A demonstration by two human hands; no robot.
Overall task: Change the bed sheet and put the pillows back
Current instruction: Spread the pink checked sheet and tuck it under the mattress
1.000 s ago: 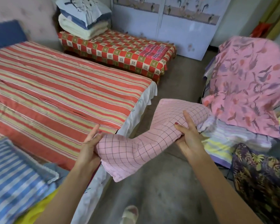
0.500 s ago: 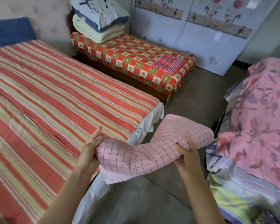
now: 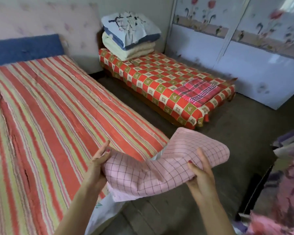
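I hold the folded pink grid-checked bed sheet [image 3: 166, 165] in the air over the near corner of the red-and-green striped bed [image 3: 54, 119]; my left hand [image 3: 98, 160] and right hand [image 3: 199, 172] clamp their fingers on its 2 ends.

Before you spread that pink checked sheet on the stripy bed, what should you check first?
1. Both hands hold the pink checked sheet: left hand, right hand: ok.
2. Sheet unfolded: not ok, it is bunched.
3. Striped bed top free of pillows: ok in the visible part.
4. Sheet off the floor: ok.
5. Sheet fits the bed: cannot tell.
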